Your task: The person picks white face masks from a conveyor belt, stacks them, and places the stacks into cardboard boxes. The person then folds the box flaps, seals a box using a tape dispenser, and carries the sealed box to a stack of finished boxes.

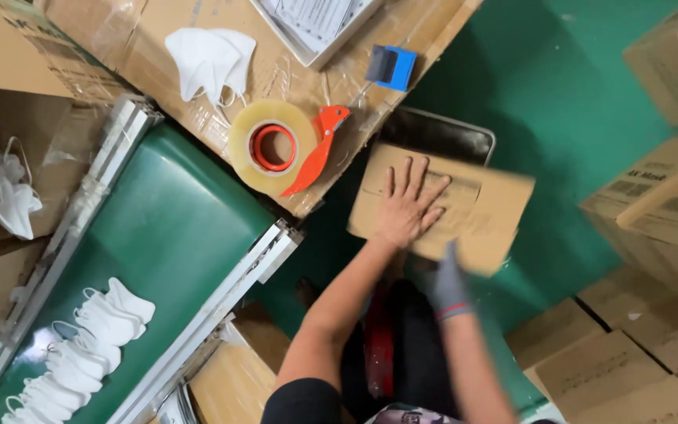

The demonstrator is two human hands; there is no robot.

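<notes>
A flat piece of brown cardboard (pixel 480 206) lies tilted over a dark tray-like bin (pixel 441 133) above the green floor. My left hand (pixel 408 206), bare, presses flat on its top with fingers spread. In a grey glove, my right hand (pixel 447 284) grips the cardboard's near edge from below, thumb side up. A tape dispenser with an orange handle and a big roll of clear tape (pixel 272 146) rests on a cardboard-covered table just left of the hands.
A green conveyor belt (pixel 158 235) at left carries several white face masks (pixel 80 345). More masks (pixel 209 59) and a blue tool (pixel 392 67) lie on the table. Stacked brown cartons (pixel 661 204) stand at right and lower right.
</notes>
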